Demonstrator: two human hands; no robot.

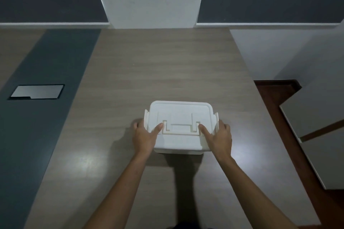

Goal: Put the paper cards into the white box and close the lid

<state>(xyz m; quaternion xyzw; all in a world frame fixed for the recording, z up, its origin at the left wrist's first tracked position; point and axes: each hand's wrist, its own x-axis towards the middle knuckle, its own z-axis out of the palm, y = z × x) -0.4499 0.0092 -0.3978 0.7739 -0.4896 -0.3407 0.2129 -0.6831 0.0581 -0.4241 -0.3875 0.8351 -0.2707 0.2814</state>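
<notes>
1. The box (179,128) is clasped at both sides, left hand (144,138) and right hand (219,138) wrapped around it, thumbs laid on the lid (179,113).
2. No cards are seen (possibly inside already).
3. Side latches (216,121), just beyond the fingers, appear flared; an unlatched lid could be lifted off later.
4. Uneven pressing could skew the lid.

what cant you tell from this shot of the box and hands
Head view only:
- Paper cards: none visible; the shut lid hides the white box's inside.
- Side latches: the left hand and right hand cover them, so clipped or not is unclear.
- Left fingers: tucked behind the box side.
</notes>
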